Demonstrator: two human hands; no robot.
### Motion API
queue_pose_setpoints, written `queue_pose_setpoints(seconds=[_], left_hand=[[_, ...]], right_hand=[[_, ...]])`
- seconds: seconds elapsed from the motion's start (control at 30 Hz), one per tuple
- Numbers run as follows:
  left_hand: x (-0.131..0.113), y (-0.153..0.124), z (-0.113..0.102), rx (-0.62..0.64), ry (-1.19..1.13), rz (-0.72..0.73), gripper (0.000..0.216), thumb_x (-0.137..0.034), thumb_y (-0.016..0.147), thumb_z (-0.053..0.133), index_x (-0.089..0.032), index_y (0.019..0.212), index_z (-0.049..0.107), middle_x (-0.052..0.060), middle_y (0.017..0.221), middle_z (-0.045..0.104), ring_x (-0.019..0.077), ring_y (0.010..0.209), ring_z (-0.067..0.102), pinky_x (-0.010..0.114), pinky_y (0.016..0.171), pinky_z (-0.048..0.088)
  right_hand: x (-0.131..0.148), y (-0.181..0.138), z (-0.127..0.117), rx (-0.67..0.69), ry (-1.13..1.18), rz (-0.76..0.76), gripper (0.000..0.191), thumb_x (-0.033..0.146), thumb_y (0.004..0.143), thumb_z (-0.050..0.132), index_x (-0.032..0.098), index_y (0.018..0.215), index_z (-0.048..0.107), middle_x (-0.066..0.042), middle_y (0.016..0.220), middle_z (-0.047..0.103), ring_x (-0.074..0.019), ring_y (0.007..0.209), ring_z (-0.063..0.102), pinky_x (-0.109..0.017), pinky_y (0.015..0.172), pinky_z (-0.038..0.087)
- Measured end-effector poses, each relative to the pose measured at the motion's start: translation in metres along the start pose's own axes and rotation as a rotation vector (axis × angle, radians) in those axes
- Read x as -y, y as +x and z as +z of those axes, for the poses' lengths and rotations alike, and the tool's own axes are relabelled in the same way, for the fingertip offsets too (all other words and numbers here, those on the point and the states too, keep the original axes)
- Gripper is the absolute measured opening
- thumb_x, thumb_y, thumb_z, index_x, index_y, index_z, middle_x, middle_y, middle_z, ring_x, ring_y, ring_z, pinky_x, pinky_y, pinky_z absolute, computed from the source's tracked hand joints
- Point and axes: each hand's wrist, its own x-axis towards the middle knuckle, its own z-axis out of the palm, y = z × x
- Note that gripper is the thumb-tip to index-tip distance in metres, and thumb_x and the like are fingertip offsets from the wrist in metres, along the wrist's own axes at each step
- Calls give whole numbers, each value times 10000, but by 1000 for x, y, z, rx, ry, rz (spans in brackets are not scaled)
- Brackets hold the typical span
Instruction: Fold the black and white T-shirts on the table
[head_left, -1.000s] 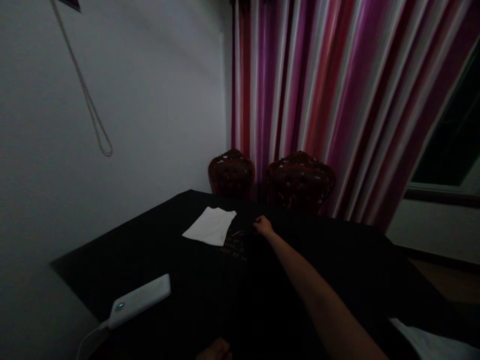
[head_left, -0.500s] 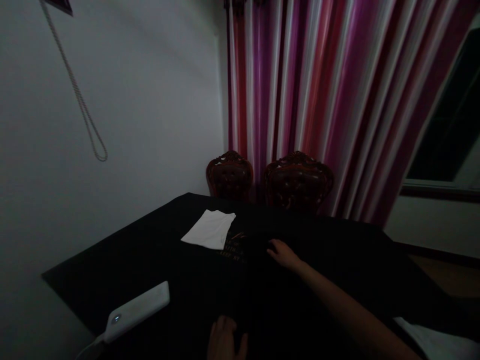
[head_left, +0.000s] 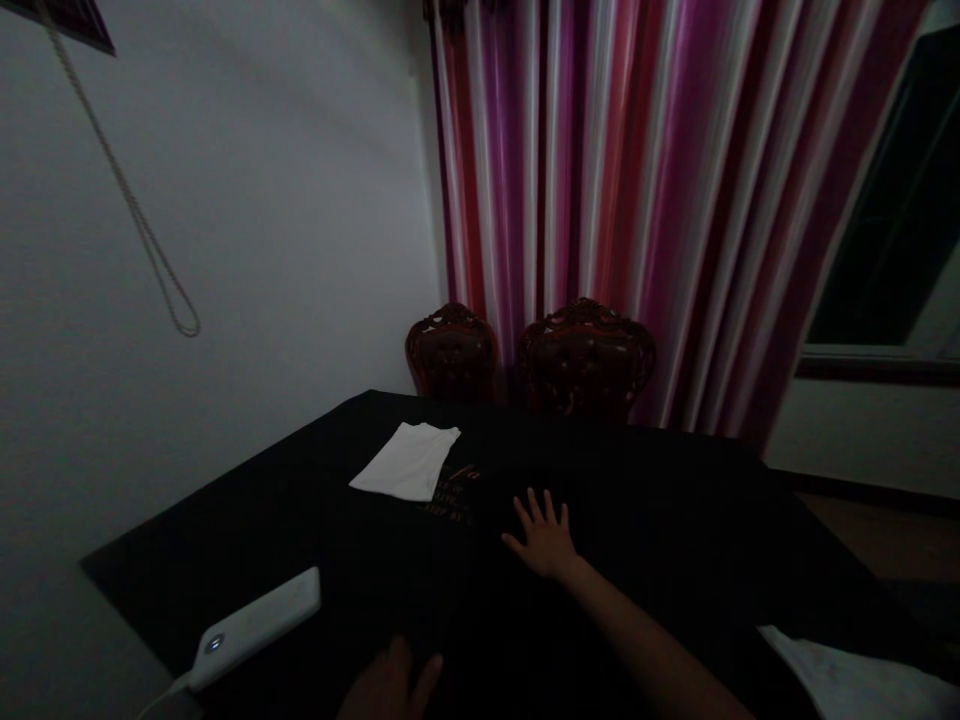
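Observation:
My right hand presses on the black cloth with its fingers spread wide, holding nothing. Low in the view, my left hand is near or on the dark cloth, its thumb apart from the fingers; dimness and the lower edge hide part of it. Gold lettering shows on the black surface just left of my right hand. Whether it belongs to the table covering or a separate black piece, I cannot tell. Beyond it lies a flat, folded white cloth.
A white power bank with a lit display and cable lies at the left. More white fabric is at the lower right. Two carved chairs stand behind the table, before a striped curtain. The wall borders the left.
My right hand has come nearer and slightly left, and its fingers have spread out. My left hand has shifted left and down. The view has turned slightly.

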Motion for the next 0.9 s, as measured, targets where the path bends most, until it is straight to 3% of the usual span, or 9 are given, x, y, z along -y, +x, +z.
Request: queue_pose_setpoints(seconds=[0.1, 0.2, 0.3, 0.4, 0.57, 0.73, 0.83, 0.9], left_hand=[[-46, 46, -23, -90, 88, 88, 503, -461, 980, 267, -129, 972, 644, 153, 1026, 707, 256, 1001, 660, 330, 847, 474], [-92, 108, -35, -138, 105, 84, 582, -442, 1006, 185, -95, 997, 652, 182, 1057, 690, 243, 1029, 645, 324, 874, 459], [-125, 163, -38, -181, 143, 59, 528, -486, 994, 293, -84, 1089, 621, 169, 1121, 656, 233, 1064, 616, 391, 941, 446], [-143, 195, -36, -196, 185, 56, 456, -506, 933, 485, -129, 1171, 578, 117, 1203, 605, 235, 1102, 578, 467, 976, 435], [-151, 220, -30, -174, 214, 114, 381, -412, 907, 574, -150, 1183, 574, 102, 1265, 564, 249, 1158, 539, 484, 986, 437], [-166, 230, -36, -164, 180, 221, 344, -375, 936, 539, -148, 1193, 561, 85, 1156, 616, 213, 1036, 605, 437, 911, 496], [-187, 220, -35, -179, 152, 350, 381, -388, 955, 492, -144, 1247, 515, 93, 1139, 617, 215, 1019, 611, 442, 906, 493], [-199, 207, -31, -142, 129, 492, 388, -393, 949, 494, -146, 1248, 508, 85, 1120, 631, 205, 1009, 617, 412, 904, 491]], right_hand=[[4, -6, 5, -53, -20, 16, 823, 775, 849, 216, 287, 1512, 227, -68, 1594, 52, -392, 1437, -49, -646, 1081, -79], [4, -8, 2, -73, 11, 4, 819, 773, 847, 243, 287, 1506, 251, -69, 1591, 84, -387, 1440, -38, -643, 1088, -65], [4, -8, -1, -82, 36, -1, 815, 769, 842, 277, 288, 1501, 268, -70, 1589, 97, -391, 1440, -26, -654, 1088, -56], [4, -7, -2, -87, 58, 1, 810, 772, 836, 299, 300, 1494, 283, -64, 1588, 97, -393, 1440, -19, -658, 1089, -51], [1, -4, 1, -95, 94, -17, 820, 797, 811, 331, 342, 1491, 271, -56, 1590, 83, -399, 1437, -28, -671, 1083, -49], [1, -1, 7, -128, 125, -37, 788, 811, 795, 340, 396, 1464, 313, -44, 1592, 81, -412, 1433, -33, -689, 1063, -73], [-1, 0, 6, -178, 202, -35, 761, 735, 820, 405, 320, 1458, 369, -73, 1579, 173, -397, 1439, 30, -659, 1094, -54], [-8, -1, 2, -275, 339, 52, 661, 581, 904, 354, 221, 1458, 376, -104, 1546, 272, -323, 1437, 159, -549, 1159, 59]])
